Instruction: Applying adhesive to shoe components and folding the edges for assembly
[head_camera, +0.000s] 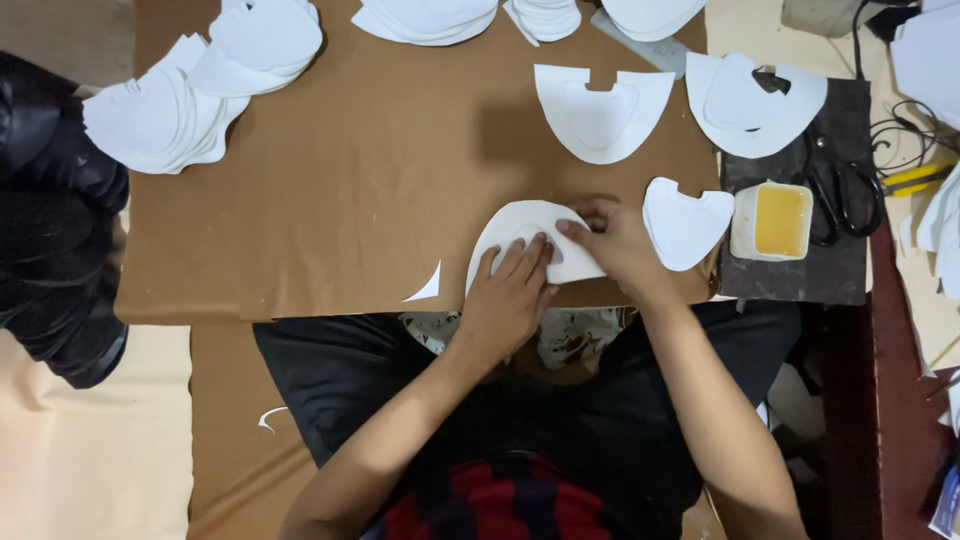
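Here the white piece lies flat under both hands, left hand fingers spread pressing, right hand pinching its right edge.

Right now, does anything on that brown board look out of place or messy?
Only small things: a white curved offcut sliver lies loose on the brown board beside the left hand, and another white scrap has fallen below its edge.
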